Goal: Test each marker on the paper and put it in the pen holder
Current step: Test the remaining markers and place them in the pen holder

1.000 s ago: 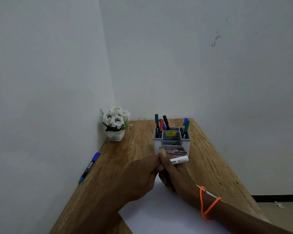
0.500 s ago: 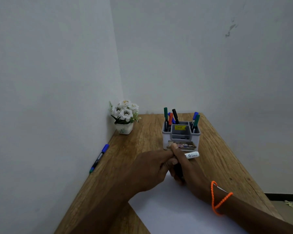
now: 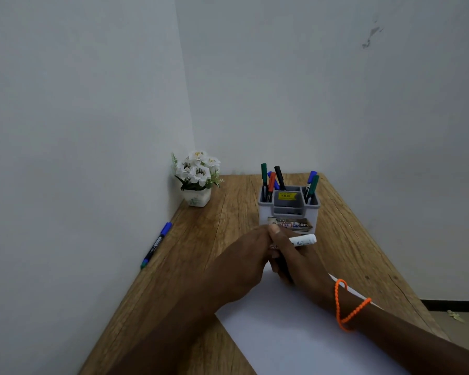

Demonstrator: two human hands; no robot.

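Observation:
My right hand (image 3: 299, 262), with an orange cord on its wrist, grips a white marker (image 3: 303, 240) whose barrel sticks out to the right. My left hand (image 3: 244, 262) is curled against the marker's other end, which is hidden between the two hands. Both hands hover over the far edge of the white paper (image 3: 295, 334), just in front of the grey pen holder (image 3: 289, 212). Several markers stand in the holder's left and right compartments. A blue marker (image 3: 157, 243) lies on the table along the left wall.
A small pot of white flowers (image 3: 197, 178) stands in the back left corner of the wooden table (image 3: 214, 226). Walls close the table's left and far sides. The right edge drops to the floor.
The view has shifted a little. Both hands stay joined on the white marker in front of the holder, and nothing else has moved.

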